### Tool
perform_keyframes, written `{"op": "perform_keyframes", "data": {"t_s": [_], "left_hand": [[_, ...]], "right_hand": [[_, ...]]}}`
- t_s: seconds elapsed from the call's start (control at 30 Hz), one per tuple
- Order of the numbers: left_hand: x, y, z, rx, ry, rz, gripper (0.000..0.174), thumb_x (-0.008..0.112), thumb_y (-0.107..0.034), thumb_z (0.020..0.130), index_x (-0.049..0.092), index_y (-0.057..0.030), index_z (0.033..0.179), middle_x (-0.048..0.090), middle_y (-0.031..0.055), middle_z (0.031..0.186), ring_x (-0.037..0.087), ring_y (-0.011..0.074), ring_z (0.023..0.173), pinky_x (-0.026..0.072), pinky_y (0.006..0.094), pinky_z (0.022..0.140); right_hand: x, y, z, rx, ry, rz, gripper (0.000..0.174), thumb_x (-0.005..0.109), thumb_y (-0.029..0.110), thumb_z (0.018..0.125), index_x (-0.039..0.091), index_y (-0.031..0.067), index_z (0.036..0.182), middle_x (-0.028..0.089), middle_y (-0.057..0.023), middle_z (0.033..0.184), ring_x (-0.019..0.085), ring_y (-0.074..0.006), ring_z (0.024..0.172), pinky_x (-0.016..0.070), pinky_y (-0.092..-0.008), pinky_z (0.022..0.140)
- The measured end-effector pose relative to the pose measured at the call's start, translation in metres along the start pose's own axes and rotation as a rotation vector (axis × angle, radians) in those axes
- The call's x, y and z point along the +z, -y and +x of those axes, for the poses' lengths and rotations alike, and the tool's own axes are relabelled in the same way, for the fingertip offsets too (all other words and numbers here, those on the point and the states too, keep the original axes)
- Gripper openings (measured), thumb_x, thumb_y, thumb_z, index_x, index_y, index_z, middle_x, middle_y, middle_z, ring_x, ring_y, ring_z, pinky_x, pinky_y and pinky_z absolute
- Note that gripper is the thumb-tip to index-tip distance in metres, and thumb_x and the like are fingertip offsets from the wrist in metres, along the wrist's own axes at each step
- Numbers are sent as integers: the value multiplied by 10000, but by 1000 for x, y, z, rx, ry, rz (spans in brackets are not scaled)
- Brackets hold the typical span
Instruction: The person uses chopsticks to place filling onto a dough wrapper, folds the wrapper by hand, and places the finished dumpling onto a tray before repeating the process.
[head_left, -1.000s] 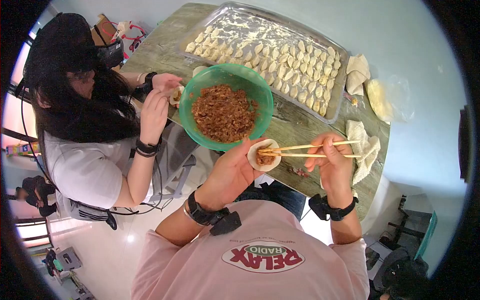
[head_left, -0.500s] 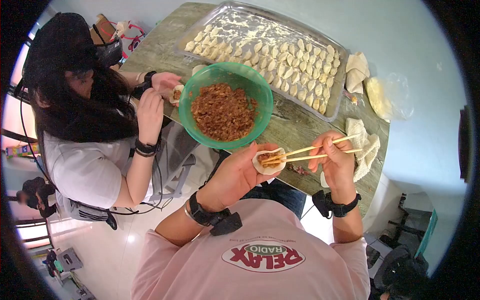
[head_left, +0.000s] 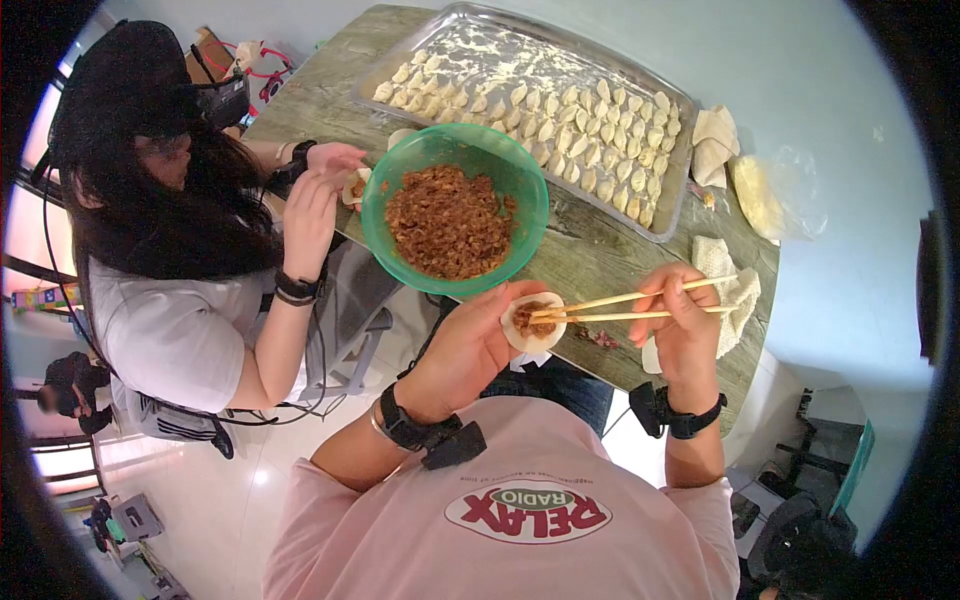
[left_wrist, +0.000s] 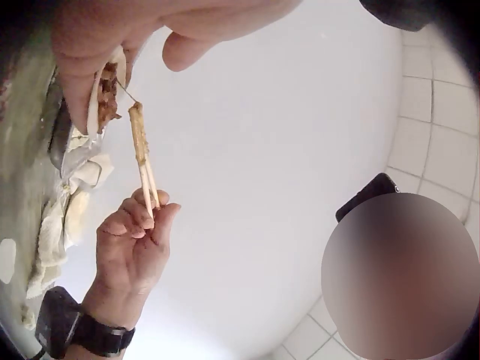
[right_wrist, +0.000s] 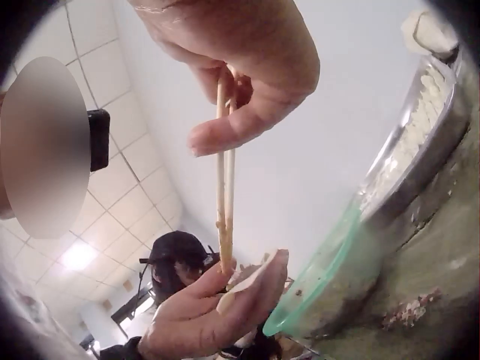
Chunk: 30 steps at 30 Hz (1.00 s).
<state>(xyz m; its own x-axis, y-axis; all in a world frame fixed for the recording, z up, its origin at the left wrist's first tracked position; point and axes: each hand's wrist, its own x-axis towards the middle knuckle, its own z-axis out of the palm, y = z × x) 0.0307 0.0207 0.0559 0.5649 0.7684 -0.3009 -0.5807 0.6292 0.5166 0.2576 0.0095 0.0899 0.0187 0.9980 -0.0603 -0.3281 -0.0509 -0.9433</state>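
Observation:
My left hand point(head_left: 478, 340) holds a round dumpling wrapper point(head_left: 535, 344) in its fingers, with brown meat filling point(head_left: 526, 318) heaped at the middle. In my right hand point(head_left: 685, 318) a pair of wooden chopsticks point(head_left: 600, 318) is gripped, tips pointing toward the wrapper. The left wrist view shows the chopstick tips point(left_wrist: 136, 111) just off the filling, joined to it by a thin strand. Beyond the left hand stands a green bowl point(head_left: 510, 170) containing more meat filling point(head_left: 445, 220).
A metal tray point(head_left: 672, 228) with rows of folded dumplings point(head_left: 600, 130) lies across the table's far side. Cloths point(head_left: 738, 300) and a plastic bag point(head_left: 795, 200) are at the right. A person point(head_left: 180, 320) sits at the left, holding another wrapper point(head_left: 352, 188).
The chopsticks and right hand have shifted slightly right, away from the left hand. The filled wrapper has moved a little left and tilted since half a second ago.

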Motion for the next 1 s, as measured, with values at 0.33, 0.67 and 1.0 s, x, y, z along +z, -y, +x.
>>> {"op": "perform_keyframes", "data": {"t_s": [0.33,0.67,1.0], "left_hand": [[-6,4,-2,58,10,58,430,314,-306,978,424,16,1241,507,134,1228,502,220,1138,389,366,987],[-26,-9,-24,378,-182,24,365,369,-238,951,455,-3,1217,526,114,1206,508,222,1121,395,361,967],[-17,-11,-32,327,-196,-58,358,378,-243,958,454,-9,1217,519,111,1216,508,209,1117,404,356,955]], "right_hand": [[-1,-4,-2,-32,-1,56,320,511,288,912,548,-21,837,601,-115,696,586,-169,487,470,-237,415],[31,-32,44,-160,16,-309,263,500,215,918,584,-29,868,590,-83,742,557,-145,542,432,-248,471],[48,-95,62,-633,165,-810,229,661,112,768,577,49,972,580,-77,840,520,-99,596,418,-258,516]]}}
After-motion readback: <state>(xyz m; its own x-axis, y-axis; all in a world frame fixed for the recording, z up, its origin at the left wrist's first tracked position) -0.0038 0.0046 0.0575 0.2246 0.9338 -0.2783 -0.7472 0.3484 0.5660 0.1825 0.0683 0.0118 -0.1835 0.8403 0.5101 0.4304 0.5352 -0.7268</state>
